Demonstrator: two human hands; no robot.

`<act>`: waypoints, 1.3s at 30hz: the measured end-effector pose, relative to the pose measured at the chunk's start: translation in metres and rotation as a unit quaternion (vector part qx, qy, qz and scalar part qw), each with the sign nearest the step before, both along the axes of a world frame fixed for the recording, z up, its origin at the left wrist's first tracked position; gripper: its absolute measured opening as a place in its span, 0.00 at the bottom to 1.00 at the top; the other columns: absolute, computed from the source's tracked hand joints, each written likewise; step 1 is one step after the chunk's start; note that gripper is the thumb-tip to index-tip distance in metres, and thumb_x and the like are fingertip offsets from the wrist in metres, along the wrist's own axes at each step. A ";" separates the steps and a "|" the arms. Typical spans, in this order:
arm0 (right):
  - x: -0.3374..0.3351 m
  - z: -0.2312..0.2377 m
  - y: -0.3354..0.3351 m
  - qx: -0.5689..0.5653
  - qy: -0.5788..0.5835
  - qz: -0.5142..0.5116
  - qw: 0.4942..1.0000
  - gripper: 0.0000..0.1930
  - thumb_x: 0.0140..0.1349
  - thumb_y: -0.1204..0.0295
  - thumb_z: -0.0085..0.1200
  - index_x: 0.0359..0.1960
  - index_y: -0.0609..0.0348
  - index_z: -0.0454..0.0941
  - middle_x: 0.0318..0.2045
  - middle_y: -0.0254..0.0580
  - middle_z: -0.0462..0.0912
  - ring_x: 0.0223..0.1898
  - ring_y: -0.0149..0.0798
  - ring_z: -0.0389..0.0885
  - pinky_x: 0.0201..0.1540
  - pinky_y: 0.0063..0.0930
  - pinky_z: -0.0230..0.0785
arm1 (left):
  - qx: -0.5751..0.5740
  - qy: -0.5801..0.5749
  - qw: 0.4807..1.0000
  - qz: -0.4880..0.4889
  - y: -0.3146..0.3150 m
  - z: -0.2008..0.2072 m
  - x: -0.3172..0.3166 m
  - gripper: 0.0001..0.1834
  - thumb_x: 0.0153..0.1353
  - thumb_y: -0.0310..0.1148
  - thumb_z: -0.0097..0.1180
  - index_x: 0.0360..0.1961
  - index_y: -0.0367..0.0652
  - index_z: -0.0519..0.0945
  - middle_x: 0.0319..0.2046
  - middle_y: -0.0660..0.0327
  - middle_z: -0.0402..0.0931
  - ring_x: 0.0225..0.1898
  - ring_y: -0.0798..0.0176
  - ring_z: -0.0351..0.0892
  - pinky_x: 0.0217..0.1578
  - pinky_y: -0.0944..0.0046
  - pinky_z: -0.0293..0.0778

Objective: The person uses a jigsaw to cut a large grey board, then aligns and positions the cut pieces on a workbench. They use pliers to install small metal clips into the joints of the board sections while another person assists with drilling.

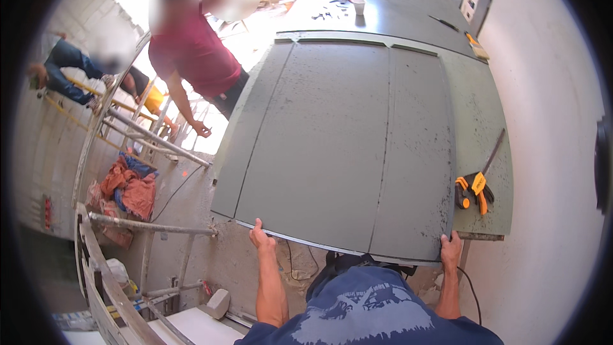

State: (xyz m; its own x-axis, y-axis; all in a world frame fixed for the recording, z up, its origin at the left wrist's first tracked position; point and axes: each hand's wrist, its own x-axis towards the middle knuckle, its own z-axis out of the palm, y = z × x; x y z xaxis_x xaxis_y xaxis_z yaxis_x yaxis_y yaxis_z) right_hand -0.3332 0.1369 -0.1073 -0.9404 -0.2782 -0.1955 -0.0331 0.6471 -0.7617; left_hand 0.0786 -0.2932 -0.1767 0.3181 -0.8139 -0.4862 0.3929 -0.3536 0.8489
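Note:
A large grey panel (319, 134) lies flat on a greenish board (482, 102) on the worktable. Dark specks are scattered over it, and two long dark lines run from its near edge to its far end. My left hand (260, 235) grips the near edge towards the left, thumb up on the rim. At the near right corner my right hand (451, 249) holds the same panel, fingers partly hidden beneath. A bar clamp (476, 190) with orange and black handles rests on the board beside the panel, a little beyond my right hand.
Behind the panel, a grey tabletop (408, 10) carries a white cup (359, 7), a paintbrush (477, 48) and several small tools. A person in a maroon shirt (195, 51) stands at the left. Metal scaffolding (153, 222) fills the left side; a white wall (543, 153) bounds the right.

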 end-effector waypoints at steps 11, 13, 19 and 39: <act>-0.008 -0.003 0.003 0.044 -0.021 -0.040 0.998 0.18 0.62 0.68 0.59 0.49 0.67 0.78 0.41 0.63 0.83 0.46 0.59 0.82 0.50 0.45 0.71 | 0.029 0.041 0.988 -0.149 -0.001 0.004 0.009 0.24 0.71 0.38 0.54 0.59 0.29 0.72 0.56 0.51 0.75 0.57 0.51 0.75 0.61 0.51 0.72; -0.008 -0.011 0.012 0.022 -0.020 -0.046 0.999 0.18 0.62 0.67 0.60 0.49 0.67 0.77 0.42 0.64 0.82 0.46 0.59 0.82 0.49 0.46 0.71 | 0.046 0.043 0.981 -0.185 0.002 0.010 0.005 0.25 0.71 0.40 0.55 0.60 0.32 0.72 0.57 0.52 0.75 0.57 0.52 0.75 0.60 0.52 0.72; -0.004 0.016 0.013 0.056 -0.026 0.046 0.997 0.19 0.61 0.66 0.58 0.49 0.68 0.77 0.39 0.63 0.82 0.41 0.56 0.82 0.47 0.45 0.72 | 0.067 -0.045 0.981 -0.174 0.041 0.018 0.026 0.33 0.67 0.56 0.53 0.65 0.47 0.70 0.63 0.57 0.68 0.61 0.56 0.69 0.60 0.52 0.65; -0.007 0.033 0.098 0.073 -0.058 -0.038 0.995 0.20 0.64 0.54 0.58 0.33 0.63 0.82 0.29 0.48 0.84 0.33 0.45 0.83 0.41 0.38 0.74 | -0.488 -0.274 0.511 -0.653 0.283 0.098 -0.224 0.15 0.55 0.26 0.63 0.45 0.47 0.82 0.48 0.60 0.78 0.56 0.51 0.73 0.57 0.50 0.66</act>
State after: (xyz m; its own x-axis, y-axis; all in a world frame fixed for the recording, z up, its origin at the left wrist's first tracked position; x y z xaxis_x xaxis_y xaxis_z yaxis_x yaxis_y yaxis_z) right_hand -0.3401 0.2351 -0.0743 -0.9265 -0.1673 -0.3371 0.1030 0.7489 -0.6547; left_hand -0.1455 -0.0101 -0.0782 -0.9344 -0.2767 0.2242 -0.0281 0.6848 0.7282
